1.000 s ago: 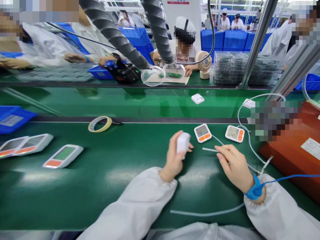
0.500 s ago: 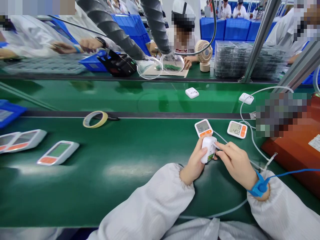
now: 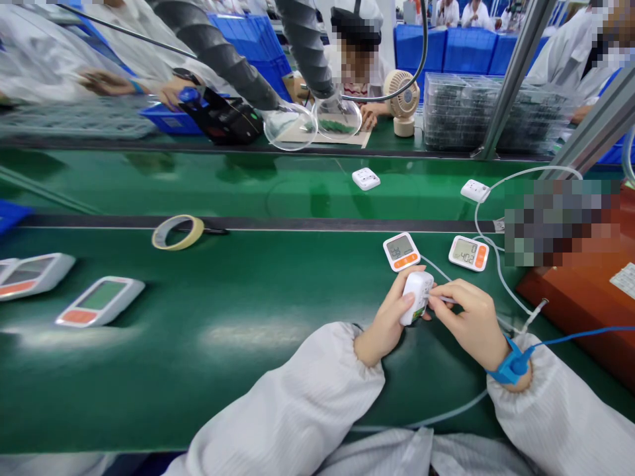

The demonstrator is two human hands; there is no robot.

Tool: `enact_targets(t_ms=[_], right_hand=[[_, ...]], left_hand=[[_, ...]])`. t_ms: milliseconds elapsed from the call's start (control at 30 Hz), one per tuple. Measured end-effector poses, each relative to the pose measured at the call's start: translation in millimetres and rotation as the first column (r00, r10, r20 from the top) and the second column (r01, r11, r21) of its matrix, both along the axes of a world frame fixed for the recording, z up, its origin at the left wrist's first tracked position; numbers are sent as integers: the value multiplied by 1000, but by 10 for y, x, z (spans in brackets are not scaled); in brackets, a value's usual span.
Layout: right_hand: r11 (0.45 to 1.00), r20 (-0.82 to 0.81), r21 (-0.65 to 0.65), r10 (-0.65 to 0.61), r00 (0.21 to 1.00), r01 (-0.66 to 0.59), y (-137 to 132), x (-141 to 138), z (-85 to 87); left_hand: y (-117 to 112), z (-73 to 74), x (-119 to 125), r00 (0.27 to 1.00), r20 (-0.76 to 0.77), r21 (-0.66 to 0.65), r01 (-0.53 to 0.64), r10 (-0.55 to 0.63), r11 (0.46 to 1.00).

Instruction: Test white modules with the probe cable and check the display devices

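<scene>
We see a glossy dark green counter [image 3: 223,344] everywhere. The little unit [image 3: 415,296] in the left hand [image 3: 384,324] is white with a green-and-orange label patch. Two monitors [image 3: 401,251] [image 3: 467,253] are white with grey screens and orange button strips. The wrist strap [image 3: 508,367] is bright blue, the tape roll [image 3: 177,232] pale yellow, the sleeves [image 3: 297,403] white, and the crates [image 3: 466,49] at the back blue.

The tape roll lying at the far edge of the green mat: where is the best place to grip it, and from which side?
The tape roll lies flat with its open centre upward. Probably best from above: one finger inside the ring, thumb outside, pinching the near wall.
</scene>
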State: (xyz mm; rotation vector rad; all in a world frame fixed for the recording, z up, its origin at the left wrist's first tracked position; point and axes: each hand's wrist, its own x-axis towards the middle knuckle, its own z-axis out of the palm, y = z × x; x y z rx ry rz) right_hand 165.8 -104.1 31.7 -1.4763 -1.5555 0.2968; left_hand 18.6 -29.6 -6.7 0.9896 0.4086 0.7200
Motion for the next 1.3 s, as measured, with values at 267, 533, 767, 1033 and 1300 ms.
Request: enact_targets(t_ms=[267,533,767,1033,1300], right_hand=[[999,-102,-22,35,994,-37,20,-30,3],[990,-286,-128,21,958,-60,28,-41,-25],[990,-305,-134,-10,952,-33,25,-62,-15],[982,-367,-183,-32,930,-39,27,-63,4],[971,-431,-226,-31,902,-74,22,-74,-43]], left_hand=[[-13,-10,-5,1000,7,11,12,-12,1000],[-30,14,4,999,-13,3,32,-32,999],[-24,-4,4,1000,8,-24,14,-13,1000],[-34,-26,1,1000,-27,-4,6,-7,1000],[-33,-29,-6,999,-39,21,11,-10,1000]])
